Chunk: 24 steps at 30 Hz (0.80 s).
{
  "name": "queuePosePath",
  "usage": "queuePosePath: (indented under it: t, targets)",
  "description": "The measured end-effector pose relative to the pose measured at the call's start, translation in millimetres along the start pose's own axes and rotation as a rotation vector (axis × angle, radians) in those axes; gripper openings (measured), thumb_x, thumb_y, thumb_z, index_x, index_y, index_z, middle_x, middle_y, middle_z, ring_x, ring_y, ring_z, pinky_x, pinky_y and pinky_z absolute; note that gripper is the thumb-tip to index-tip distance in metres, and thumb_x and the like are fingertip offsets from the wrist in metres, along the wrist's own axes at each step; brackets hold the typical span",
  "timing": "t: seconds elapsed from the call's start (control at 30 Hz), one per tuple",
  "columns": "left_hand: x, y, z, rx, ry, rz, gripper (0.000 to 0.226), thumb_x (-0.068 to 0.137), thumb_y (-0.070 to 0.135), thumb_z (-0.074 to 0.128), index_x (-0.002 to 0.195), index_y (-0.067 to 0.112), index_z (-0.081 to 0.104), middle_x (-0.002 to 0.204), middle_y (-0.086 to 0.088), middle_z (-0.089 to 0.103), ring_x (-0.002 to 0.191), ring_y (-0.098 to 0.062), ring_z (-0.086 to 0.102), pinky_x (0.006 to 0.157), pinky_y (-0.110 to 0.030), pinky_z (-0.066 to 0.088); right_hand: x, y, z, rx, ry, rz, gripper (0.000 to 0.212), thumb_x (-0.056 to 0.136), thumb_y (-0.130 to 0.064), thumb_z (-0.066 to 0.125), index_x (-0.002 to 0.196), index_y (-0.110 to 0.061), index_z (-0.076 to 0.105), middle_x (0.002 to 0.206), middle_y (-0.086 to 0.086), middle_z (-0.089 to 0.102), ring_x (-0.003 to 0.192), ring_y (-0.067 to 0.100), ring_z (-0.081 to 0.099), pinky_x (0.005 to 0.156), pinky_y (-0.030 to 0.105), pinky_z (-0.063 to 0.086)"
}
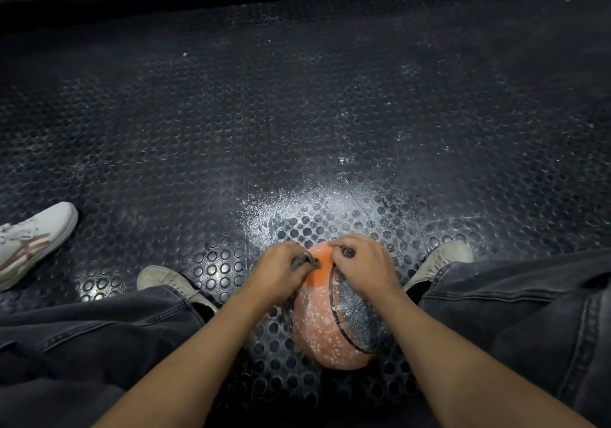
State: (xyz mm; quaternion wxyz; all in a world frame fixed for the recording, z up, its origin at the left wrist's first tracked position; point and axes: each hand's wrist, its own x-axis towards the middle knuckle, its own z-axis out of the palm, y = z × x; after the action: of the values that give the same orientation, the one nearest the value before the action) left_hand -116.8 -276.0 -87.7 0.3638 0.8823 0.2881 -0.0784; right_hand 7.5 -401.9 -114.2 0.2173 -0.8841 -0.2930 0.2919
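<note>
The left hand [281, 270] lies on the upper far side of the ball [317, 325], its fingers curled round a bunched grey cloth [304, 260] and pressing it onto the ball's surface. The right hand [363, 267] sits just beside it on the same crown, its fingers curled and pinching a dark fold of fabric [347, 254]. Whether this fold belongs to the same cloth cannot be told. A strip of bare ball skin shows between the two hands.

The ball is orange with a pebbled skin, black seam lines and one dark panel [353, 308] that runs from under the right hand toward the viewer. White powder speckles its near and left faces. The strip just by the cloth is a cleaner, brighter orange. No lettering on the ball can be made out.

The ball rests on the floor between the person's two pale shoes, left [165, 280] and right [443, 259], directly under both hands. Dark grey trousers [99, 328] flank both forearms.

The floor [297, 113] is black rubber with raised round studs. A fan of white powder [297, 202] lies on it just beyond the ball. At the left edge is a separate white trainer [33, 239] with reddish-brown side stripes, well apart from the ball.
</note>
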Motion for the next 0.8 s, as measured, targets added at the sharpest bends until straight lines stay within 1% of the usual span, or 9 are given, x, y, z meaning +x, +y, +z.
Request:
queuePosePath:
  t: [0.1,0.23,0.27,0.37,0.43,0.53,0.63,0.7,0.8]
  targets:
    - [5.1,4.6,5.9,0.081,0.123,-0.132,0.028,0.094,0.025,0.059,0.068,0.021,0.050,0.076,0.008,0.050,0.066,-0.003,0.046,0.053,-0.015,0.029,0.1,-4.9,6.8,-0.054,0.034,-0.005,0.025,0.099,-0.042,0.050,0.119,-0.036,0.064,0.129,-0.013,0.057,0.116,0.009,0.049,0.104,0.036,0.036]
    - [-0.3,2.3,0.5,0.011,0.002,0.004,0.019,0.090,0.030,0.065,0.075,0.018,0.062,0.079,0.010,0.052,0.070,-0.005,0.049,0.055,-0.013,0.034,-0.1,-1.9,10.2,-0.060,0.083,0.100,0.021,0.098,-0.044,0.048,0.110,-0.033,0.063,0.117,-0.012,0.054,0.109,0.011,0.047,0.104,0.043,0.040]
    - [-0.1,0.4,-1.5,0.007,-0.004,-0.006,0.021,0.089,0.030,0.066,0.072,0.020,0.060,0.079,0.010,0.051,0.069,-0.004,0.048,0.055,-0.012,0.036,0.7,-1.7,9.2,-0.056,0.085,0.110,0.021,0.098,-0.044,0.048,0.109,-0.033,0.063,0.116,-0.011,0.055,0.108,0.011,0.048,0.103,0.043,0.041]
    - [4.5,-1.8,0.2,0.031,0.101,-0.104,0.031,0.093,0.026,0.062,0.065,0.019,0.050,0.073,0.004,0.052,0.062,-0.004,0.046,0.059,-0.003,0.039,3.1,-5.1,8.9,-0.042,0.084,0.106,0.024,0.100,-0.045,0.047,0.114,-0.034,0.063,0.119,-0.011,0.055,0.109,0.011,0.048,0.105,0.046,0.041]
    - [1.3,-2.9,3.7,0.008,0.118,-0.088,0.027,0.093,0.023,0.062,0.068,0.014,0.056,0.075,0.003,0.053,0.063,-0.006,0.048,0.064,-0.001,0.039,2.7,-3.9,10.4,-0.008,0.103,0.134,0.023,0.099,-0.045,0.048,0.112,-0.033,0.063,0.118,-0.011,0.055,0.110,0.011,0.049,0.106,0.048,0.040]
    - [-7.4,-8.9,3.4,-0.031,0.006,0.002,0.020,0.090,0.027,0.065,0.083,0.009,0.068,0.085,0.002,0.059,0.073,-0.010,0.056,0.064,-0.007,0.041,3.3,0.1,8.8,0.022,0.104,0.158,0.024,0.099,-0.046,0.048,0.112,-0.032,0.063,0.117,-0.010,0.055,0.109,0.013,0.051,0.105,0.047,0.042]
    - [-3.9,-11.0,3.8,-0.028,0.083,-0.084,0.025,0.090,0.031,0.063,0.076,0.010,0.063,0.080,0.003,0.057,0.067,-0.006,0.051,0.058,-0.009,0.040,5.0,-2.6,8.1,0.023,0.083,0.157,0.025,0.099,-0.047,0.048,0.111,-0.032,0.063,0.117,-0.011,0.055,0.108,0.013,0.051,0.104,0.046,0.042]
    - [-4.6,-6.7,5.9,-0.022,0.149,-0.128,0.027,0.092,0.027,0.063,0.068,0.014,0.057,0.076,0.005,0.054,0.064,-0.006,0.048,0.059,-0.008,0.041,5.9,-4.8,9.8,0.024,0.094,0.174,0.020,0.099,-0.048,0.048,0.103,-0.033,0.061,0.114,-0.011,0.055,0.106,0.013,0.052,0.105,0.047,0.042]
    - [-10.0,-1.9,6.0,-0.060,0.061,-0.017,0.017,0.091,0.024,0.063,0.082,0.010,0.069,0.084,0.003,0.059,0.073,-0.011,0.056,0.061,-0.013,0.042,7.6,-2.4,9.4,0.041,0.117,0.201,0.014,0.099,-0.046,0.050,0.091,-0.036,0.055,0.108,-0.009,0.056,0.098,0.014,0.055,0.101,0.047,0.045]
